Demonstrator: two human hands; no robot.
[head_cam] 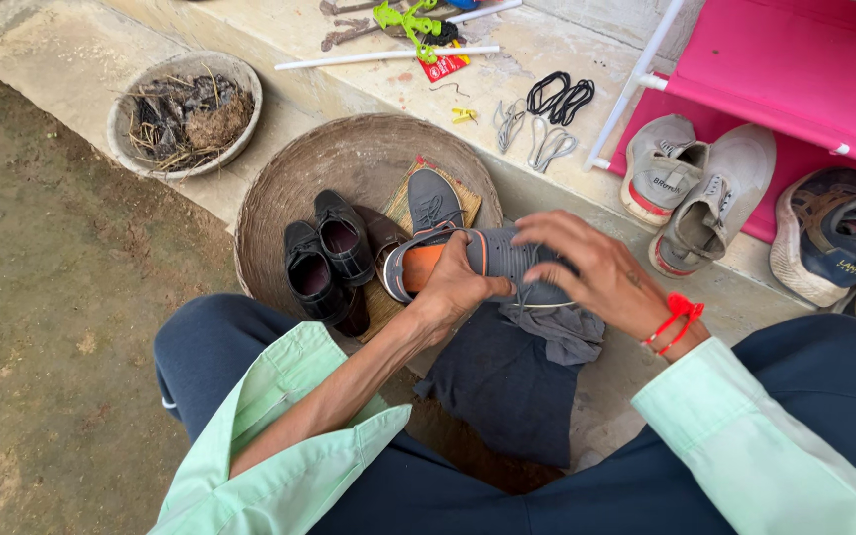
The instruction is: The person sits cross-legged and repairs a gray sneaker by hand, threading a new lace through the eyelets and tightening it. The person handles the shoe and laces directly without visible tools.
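The left hand (453, 287) is gripping a grey sneaker (487, 260) at its heel end, fingers wrapped over the collar where the orange lining is showing. The right hand (596, 269) is lying over the toe half of the same shoe, fingers spread and curled down onto the laces, holding it from above. The sneaker is being held just above a dark grey cloth (512, 381) that is draping over the person's lap, between the knees. Its long axis is running roughly left to right across the view, heel pointing left toward the basket and toe pointing right, with the upper facing up.

Just beyond the hands, a wide woven basket (279, 198) is sitting on the ground, holding a pair of black shoes (327, 260) and the matching grey sneaker (433, 201), whose toe is pointing away from the person. A red thread (679, 315) is circling the right wrist. To the right, two light grey sneakers (697, 188) are resting against a pink shoe rack (795, 69). Black laces (559, 96) are lying on the concrete step (547, 50) farther back, and a round bowl of dry debris (186, 114) is sitting at the far left.
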